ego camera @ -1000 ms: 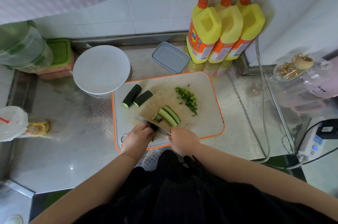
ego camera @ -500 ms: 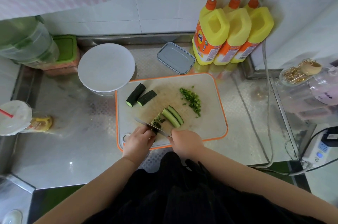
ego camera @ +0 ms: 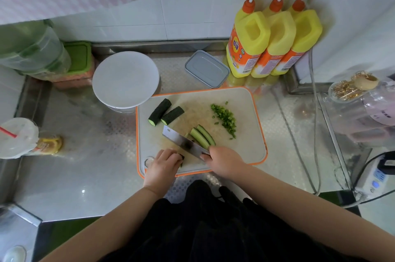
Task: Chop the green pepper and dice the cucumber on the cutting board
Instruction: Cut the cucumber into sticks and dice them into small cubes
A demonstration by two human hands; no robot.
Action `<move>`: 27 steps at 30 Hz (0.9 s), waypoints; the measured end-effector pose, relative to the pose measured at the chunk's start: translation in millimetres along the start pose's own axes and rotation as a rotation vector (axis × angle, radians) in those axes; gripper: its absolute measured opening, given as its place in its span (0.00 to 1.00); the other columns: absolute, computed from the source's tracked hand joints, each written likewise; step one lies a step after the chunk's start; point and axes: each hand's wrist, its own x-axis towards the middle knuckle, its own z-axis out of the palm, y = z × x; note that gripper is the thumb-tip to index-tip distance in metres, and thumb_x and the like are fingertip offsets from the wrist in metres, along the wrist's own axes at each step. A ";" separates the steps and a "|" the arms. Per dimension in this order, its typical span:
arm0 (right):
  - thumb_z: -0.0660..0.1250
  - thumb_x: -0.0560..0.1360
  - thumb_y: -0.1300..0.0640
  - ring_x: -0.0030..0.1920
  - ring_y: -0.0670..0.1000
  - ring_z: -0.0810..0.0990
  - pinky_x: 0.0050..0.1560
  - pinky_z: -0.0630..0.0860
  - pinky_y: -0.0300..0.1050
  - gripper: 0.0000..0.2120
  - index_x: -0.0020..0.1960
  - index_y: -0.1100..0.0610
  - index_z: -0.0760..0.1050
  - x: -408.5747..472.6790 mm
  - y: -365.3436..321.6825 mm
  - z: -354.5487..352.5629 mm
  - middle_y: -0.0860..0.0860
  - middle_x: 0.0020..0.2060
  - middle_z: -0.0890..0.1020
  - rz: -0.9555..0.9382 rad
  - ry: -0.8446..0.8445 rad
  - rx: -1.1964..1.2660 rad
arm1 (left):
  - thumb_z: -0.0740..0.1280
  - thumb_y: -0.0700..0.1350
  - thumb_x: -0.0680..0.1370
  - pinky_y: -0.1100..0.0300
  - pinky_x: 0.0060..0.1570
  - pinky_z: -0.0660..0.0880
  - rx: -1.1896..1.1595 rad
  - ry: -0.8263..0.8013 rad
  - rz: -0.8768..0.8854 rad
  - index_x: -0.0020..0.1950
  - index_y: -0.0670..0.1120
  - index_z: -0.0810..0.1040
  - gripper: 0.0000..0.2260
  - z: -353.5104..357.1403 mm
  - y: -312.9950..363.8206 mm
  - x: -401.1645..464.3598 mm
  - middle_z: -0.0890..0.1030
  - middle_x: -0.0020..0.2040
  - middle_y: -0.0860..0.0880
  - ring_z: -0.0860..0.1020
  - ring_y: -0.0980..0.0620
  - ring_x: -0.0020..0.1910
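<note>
Two bare hands work at the near edge of a pale, rounded-corner cutting board with an orange rim, lying on a patterned stainless-steel counter. Curled round the handle of a broad, shiny steel cleaver, the right hand holds the blade slanted over the board. Beside it the left hand has its fingers bent down onto a small dark-green cucumber piece, mostly hidden beneath them. Just beyond the blade lie two long cucumber strips, pale flesh on one and dark skin on the other, touching side by side. Farther back on the board sit two stubby cucumber chunks with bumpy dark skin, and to the right a curved heap of finely chopped green pepper. Behind the board stand a round white lid, a grey rectangular box lid and three yellow pump bottles with orange labels whose print is too small to read. At the left edge is a plastic cup with a red straw.
</note>
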 end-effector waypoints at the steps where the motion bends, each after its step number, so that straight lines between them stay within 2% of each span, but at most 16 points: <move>1: 0.54 0.81 0.44 0.42 0.57 0.76 0.39 0.69 0.48 0.16 0.44 0.56 0.66 -3.5 -0.8 -0.1 0.51 0.35 0.71 -0.024 0.022 -0.031 | 0.67 0.45 0.76 0.60 0.34 0.70 -0.008 0.011 -0.004 0.43 0.44 0.82 0.06 -0.4 0.3 -0.4 0.78 0.44 0.50 0.72 0.51 0.43; 3: 0.53 0.82 0.45 0.41 0.58 0.76 0.36 0.68 0.48 0.15 0.44 0.56 0.65 -11.3 -6.1 1.0 0.51 0.35 0.72 -0.080 0.056 -0.086 | 0.62 0.48 0.76 0.56 0.34 0.73 -0.010 0.021 -0.015 0.43 0.44 0.81 0.11 0.6 -1.9 -0.7 0.78 0.44 0.49 0.72 0.49 0.43; 6: 0.52 0.83 0.48 0.47 0.60 0.78 0.39 0.67 0.48 0.16 0.52 0.60 0.70 -17.4 -17.2 2.9 0.58 0.45 0.78 -0.116 0.038 -0.118 | 0.61 0.49 0.77 0.51 0.34 0.76 -0.001 -0.005 -0.033 0.42 0.43 0.80 0.13 5.7 -9.3 0.0 0.78 0.44 0.48 0.73 0.47 0.44; 9: 0.52 0.83 0.50 0.52 0.61 0.77 0.43 0.67 0.48 0.17 0.57 0.62 0.70 -19.8 -25.5 5.8 0.60 0.51 0.78 -0.093 0.027 -0.099 | 0.61 0.49 0.77 0.51 0.34 0.77 -0.030 -0.004 -0.024 0.42 0.43 0.81 0.13 8.1 -12.5 -0.7 0.79 0.43 0.48 0.74 0.47 0.43; 14: 0.53 0.83 0.51 0.54 0.61 0.77 0.45 0.69 0.48 0.17 0.58 0.62 0.72 -19.5 -26.2 8.2 0.59 0.53 0.78 -0.053 -0.004 -0.099 | 0.62 0.47 0.77 0.56 0.35 0.77 -0.053 0.027 0.003 0.42 0.42 0.82 0.12 7.7 -8.3 -2.3 0.80 0.43 0.48 0.76 0.49 0.41; 18: 0.54 0.83 0.52 0.52 0.60 0.78 0.44 0.69 0.48 0.16 0.57 0.62 0.73 -13.9 -27.8 16.4 0.59 0.52 0.79 -0.037 -0.006 -0.093 | 0.62 0.47 0.77 0.56 0.35 0.78 -0.023 0.015 0.016 0.43 0.43 0.82 0.12 8.2 -10.4 -1.5 0.81 0.43 0.48 0.78 0.48 0.41; 21: 0.54 0.82 0.49 0.52 0.60 0.78 0.44 0.70 0.48 0.17 0.57 0.61 0.72 -8.7 -24.2 18.2 0.59 0.51 0.79 -0.009 -0.018 -0.061 | 0.62 0.47 0.77 0.55 0.35 0.78 -0.024 0.008 0.036 0.43 0.42 0.82 0.12 8.0 -11.7 -1.9 0.81 0.43 0.48 0.78 0.47 0.41; 25: 0.54 0.81 0.44 0.54 0.61 0.77 0.49 0.72 0.51 0.20 0.57 0.60 0.72 -2.6 -16.8 14.7 0.59 0.52 0.78 0.030 -0.021 -0.003 | 0.62 0.46 0.77 0.54 0.33 0.77 -0.027 0.014 0.022 0.42 0.42 0.82 0.11 6.8 -10.4 -1.8 0.80 0.42 0.48 0.78 0.47 0.40; 27: 0.54 0.81 0.45 0.53 0.60 0.78 0.48 0.73 0.51 0.19 0.56 0.60 0.72 -4.1 -16.0 15.0 0.59 0.51 0.79 0.017 -0.001 0.006 | 0.62 0.47 0.77 0.55 0.35 0.77 -0.033 0.015 0.008 0.44 0.42 0.82 0.11 5.6 -8.4 -2.2 0.79 0.43 0.48 0.77 0.48 0.41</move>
